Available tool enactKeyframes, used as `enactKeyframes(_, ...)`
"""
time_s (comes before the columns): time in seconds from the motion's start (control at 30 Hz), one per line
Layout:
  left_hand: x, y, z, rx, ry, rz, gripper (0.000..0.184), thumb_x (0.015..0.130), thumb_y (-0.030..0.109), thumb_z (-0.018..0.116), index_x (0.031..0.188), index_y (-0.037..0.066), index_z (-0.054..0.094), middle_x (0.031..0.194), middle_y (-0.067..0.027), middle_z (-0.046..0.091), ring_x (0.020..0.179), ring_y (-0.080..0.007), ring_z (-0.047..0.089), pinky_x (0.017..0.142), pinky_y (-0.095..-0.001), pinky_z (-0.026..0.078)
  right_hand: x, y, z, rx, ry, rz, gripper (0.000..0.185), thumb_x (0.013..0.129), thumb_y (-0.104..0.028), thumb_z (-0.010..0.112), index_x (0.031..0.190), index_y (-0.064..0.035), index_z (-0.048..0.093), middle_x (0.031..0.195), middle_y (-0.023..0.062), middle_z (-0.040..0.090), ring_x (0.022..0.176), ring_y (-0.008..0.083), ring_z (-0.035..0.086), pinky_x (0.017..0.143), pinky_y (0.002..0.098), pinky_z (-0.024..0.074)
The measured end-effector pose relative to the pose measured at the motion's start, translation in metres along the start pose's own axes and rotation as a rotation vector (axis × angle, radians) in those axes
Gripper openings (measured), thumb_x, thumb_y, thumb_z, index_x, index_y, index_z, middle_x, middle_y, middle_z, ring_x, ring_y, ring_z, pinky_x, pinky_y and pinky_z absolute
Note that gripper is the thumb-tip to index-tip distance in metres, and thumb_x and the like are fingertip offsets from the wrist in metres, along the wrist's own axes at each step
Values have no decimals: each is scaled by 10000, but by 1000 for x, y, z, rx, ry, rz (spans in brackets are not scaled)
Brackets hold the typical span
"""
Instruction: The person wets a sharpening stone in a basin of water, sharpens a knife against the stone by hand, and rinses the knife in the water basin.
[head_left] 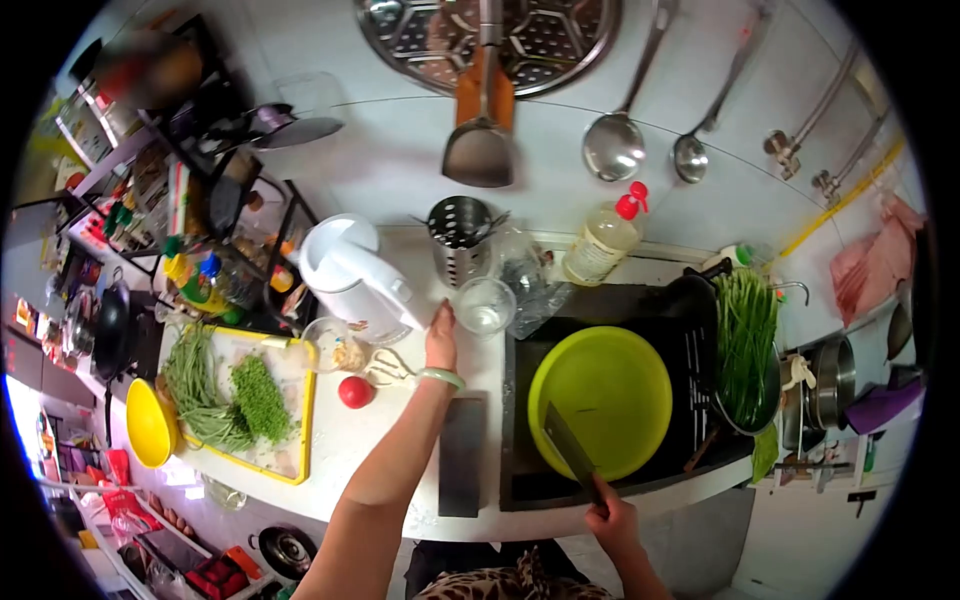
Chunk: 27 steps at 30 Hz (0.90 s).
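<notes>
My right hand point(612, 522) is wrapped round the dark handle of a cleaver point(568, 445). Its broad blade lies over the inside of a lime-green basin point(650, 400), which sits in the black sink. On the counter, my left hand point(440, 340) reaches forward with its fingers stretched out, holding nothing that I can see. It is between a white electric kettle point(350, 270) and a clear cup point(486, 306); whether it touches either is unclear. A pale green bangle circles that wrist. Close by lie a red round fruit or vegetable point(355, 392) and white-handled scissors point(388, 368).
A yellow-edged cutting board point(300, 440) bears long beans and chopped greens; a yellow bowl point(150, 425) is beside it. Leafy greens point(745, 350) lie right of the sink point(515, 420). Behind stand a utensil holder point(455, 240) and a pump bottle point(600, 245). A dark strip point(462, 455) lies left of the sink.
</notes>
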<state>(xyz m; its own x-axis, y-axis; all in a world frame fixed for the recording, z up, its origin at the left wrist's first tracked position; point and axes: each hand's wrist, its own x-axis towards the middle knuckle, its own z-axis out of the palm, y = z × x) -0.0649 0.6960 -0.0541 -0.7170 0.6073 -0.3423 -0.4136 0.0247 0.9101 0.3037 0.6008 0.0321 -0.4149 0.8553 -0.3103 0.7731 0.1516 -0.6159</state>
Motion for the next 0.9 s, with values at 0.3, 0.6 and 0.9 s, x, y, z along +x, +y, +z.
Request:
enactKeyframes(0.3,-31,21,-49,-583,178,-313,359,910,210,450,1225,46,394,1162,-125,521,1063,-220,527,825,-358,423,9,-27,7,-9,1,-33,555,690,-83,581,1241,-126,529,591,126,555,502,232,549,522,319,445)
enactKeyframes(0.6,15,32,-51,-949,178,-294,371,887,211,459,1152,-14,331,1114,-172,450,1007,-329,521,844,-433,428,12,-41,6,30,-40,-60,513,722,-85,576,1231,-51,524,612,140,560,501,160,528,522,284,431)
enactKeyframes(0.9,48,42,-54,-951,209,-263,265,851,181,508,1022,10,401,1052,-156,483,981,-323,524,847,-440,425,5,-47,3,11,-23,-12,539,723,-102,596,1255,-97,508,635,141,580,532,205,569,545,299,450)
